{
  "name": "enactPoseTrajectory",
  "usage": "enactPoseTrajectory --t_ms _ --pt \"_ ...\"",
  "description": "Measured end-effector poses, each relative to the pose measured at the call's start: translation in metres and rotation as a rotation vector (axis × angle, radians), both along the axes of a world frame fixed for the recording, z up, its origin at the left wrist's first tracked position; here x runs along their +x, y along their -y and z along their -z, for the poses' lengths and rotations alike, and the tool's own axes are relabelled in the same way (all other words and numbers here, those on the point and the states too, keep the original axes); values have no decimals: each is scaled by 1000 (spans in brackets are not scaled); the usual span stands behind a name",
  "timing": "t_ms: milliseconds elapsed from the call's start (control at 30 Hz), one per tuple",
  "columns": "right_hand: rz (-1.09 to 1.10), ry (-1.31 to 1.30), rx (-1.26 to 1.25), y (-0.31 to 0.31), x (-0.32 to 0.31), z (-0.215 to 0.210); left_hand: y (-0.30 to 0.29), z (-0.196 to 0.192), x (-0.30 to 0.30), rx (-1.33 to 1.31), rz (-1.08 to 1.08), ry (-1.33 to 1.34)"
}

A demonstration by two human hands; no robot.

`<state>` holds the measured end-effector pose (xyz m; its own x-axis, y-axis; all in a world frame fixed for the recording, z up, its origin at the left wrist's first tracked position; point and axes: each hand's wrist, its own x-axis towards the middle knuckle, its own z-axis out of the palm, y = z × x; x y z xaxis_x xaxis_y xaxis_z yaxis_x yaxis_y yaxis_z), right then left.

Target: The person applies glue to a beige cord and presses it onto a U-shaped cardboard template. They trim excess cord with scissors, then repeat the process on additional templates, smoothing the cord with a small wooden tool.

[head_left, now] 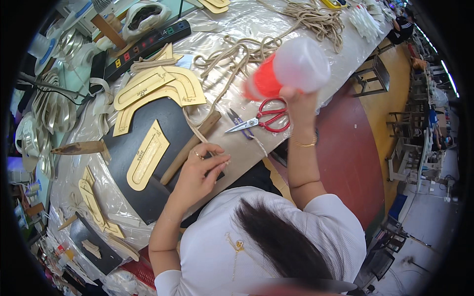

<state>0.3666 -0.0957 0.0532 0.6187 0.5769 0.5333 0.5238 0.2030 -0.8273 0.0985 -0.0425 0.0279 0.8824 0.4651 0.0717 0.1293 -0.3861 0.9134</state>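
Observation:
My right hand (299,102) is raised over the table's near right edge, wrapped round a plastic bottle (302,64). The bottle is tilted, with a cloudy white body and a red end pointing left, slightly blurred. My left hand (197,170) is closed near the black board (168,111), thumb and fingertips together; anything between them is too small to make out. Beside it lies a wooden rod (180,160), and a beige cord (217,104) runs down to the hand. Red-handled scissors (261,120) lie below the bottle, over a small purple-handled tool (243,127).
Yellow slotted templates (148,155) lie on the board and more (190,89) overlap behind it. A pointed wooden tool (79,148) is at left. Coiled cord (316,19) and white gloves (365,22) lie at the back. A power strip (148,47) stands far left; a stool (373,74) is at right.

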Motion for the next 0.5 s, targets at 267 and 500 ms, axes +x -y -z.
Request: enactPoseTrajectory --t_ms 267,500 --pt "26 262 -1123 80 144 32 2 0 -49 -106 -101 -66" --pt "37 171 -1172 93 243 100 -28 24 -159 261 -1012 -124"
